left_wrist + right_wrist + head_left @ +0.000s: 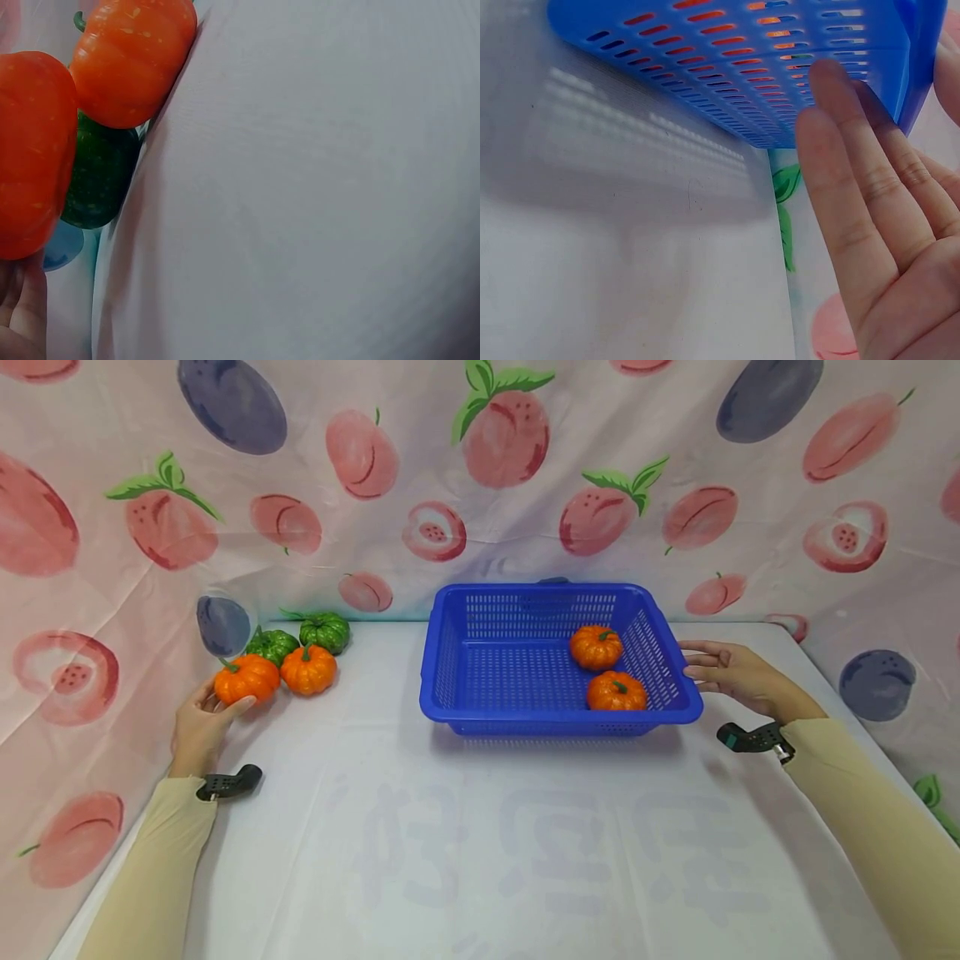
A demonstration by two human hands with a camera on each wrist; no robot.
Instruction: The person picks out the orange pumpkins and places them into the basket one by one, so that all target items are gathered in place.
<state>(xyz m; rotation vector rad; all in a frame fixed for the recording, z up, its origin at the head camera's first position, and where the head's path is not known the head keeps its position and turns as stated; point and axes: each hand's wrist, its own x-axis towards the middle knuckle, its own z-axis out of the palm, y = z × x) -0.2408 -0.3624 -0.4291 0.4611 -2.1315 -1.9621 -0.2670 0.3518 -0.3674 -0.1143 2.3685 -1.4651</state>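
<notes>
One orange miniature pumpkin (250, 677) is gripped in the left hand (199, 728), the thumb along its near side and the other fingers curled at its left; whether it touches the white-covered counter (360, 843) is hard to tell. Just right of these fingers sits a second orange pumpkin (309, 671). Beyond them lie a nearer green pumpkin (273, 645), partly hidden behind the orange pair, and a farther green pumpkin (325, 632) a little to its right.

Well to the right of the left fingers, a blue perforated basket (525, 717) stands upright on the counter. The right hand (738, 677) is at its right end, its fingers extended against the outside of the slotted wall. Left of those fingers, inside the basket, a rear orange pumpkin (596, 648) and a front orange pumpkin (617, 692) lie close together. Past the fingers of both hands rises a fruit-printed cloth (517, 527).
</notes>
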